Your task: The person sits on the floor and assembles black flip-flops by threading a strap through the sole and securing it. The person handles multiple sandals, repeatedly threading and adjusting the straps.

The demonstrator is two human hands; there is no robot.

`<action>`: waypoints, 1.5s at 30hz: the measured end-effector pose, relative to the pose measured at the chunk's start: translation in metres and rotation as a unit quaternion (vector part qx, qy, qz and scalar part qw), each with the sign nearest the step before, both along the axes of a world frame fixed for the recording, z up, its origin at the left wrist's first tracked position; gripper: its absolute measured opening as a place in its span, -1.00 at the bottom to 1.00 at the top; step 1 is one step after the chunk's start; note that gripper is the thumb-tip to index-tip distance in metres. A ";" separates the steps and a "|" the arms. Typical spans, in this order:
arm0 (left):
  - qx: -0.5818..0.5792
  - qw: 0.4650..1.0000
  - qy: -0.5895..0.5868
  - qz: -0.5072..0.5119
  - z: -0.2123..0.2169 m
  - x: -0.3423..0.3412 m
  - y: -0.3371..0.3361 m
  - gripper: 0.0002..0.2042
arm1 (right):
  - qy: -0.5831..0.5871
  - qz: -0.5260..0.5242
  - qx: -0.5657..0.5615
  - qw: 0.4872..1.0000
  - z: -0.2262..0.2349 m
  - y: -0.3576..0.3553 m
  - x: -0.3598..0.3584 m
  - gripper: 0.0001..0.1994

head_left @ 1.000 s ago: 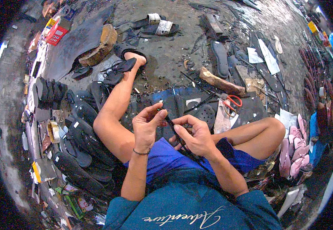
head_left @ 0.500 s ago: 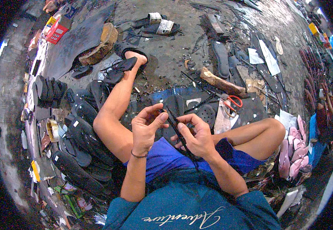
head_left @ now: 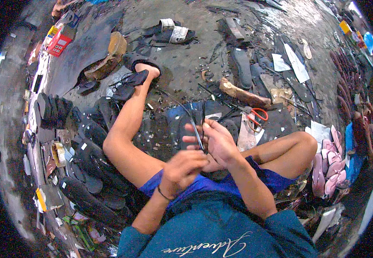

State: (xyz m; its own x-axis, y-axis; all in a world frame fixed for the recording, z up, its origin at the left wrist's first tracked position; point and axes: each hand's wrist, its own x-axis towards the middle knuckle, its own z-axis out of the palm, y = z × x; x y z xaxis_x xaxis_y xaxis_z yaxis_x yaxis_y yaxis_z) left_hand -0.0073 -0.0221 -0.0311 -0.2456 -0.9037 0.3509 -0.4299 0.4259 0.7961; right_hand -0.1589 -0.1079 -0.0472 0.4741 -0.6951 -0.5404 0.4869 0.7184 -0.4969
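Head view: a dirt floor (head_left: 186,64) strewn with black soles (head_left: 87,189) was seen beyond the fingers. A thin black strap (head_left: 200,129) was pinched by the right hand (head_left: 218,144), rising above its fingertips. The left hand (head_left: 182,170) was curled closed just below, its contents hidden. Red-handled scissors (head_left: 257,116) lay right of the fingers.

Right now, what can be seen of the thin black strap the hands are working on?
The thin black strap looks like a narrow strip of rubber, dark and flexible. It is pinched at the fingers of the right hand and rises from there, with a long strand curving away up and to the left over the floor toward the outstretched leg. The left hand sits just below, curled close to the right; whether it touches the strap cannot be told. Its lower end is hidden between the hands.
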 end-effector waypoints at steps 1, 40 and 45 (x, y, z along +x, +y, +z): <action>0.017 0.999 -0.028 -0.017 -0.003 -0.006 0.009 -0.72 | 0.028 -0.030 -0.013 0.999 0.008 -0.004 0.004 -0.82; 0.171 0.918 0.258 0.250 0.016 0.009 -0.035 -0.79 | 0.314 0.065 -0.474 0.820 0.025 0.023 -0.003 -0.71; 0.198 0.931 0.239 0.194 0.019 0.000 -0.067 -0.79 | 0.438 -0.054 -0.598 0.670 0.018 -0.004 -0.003 -0.70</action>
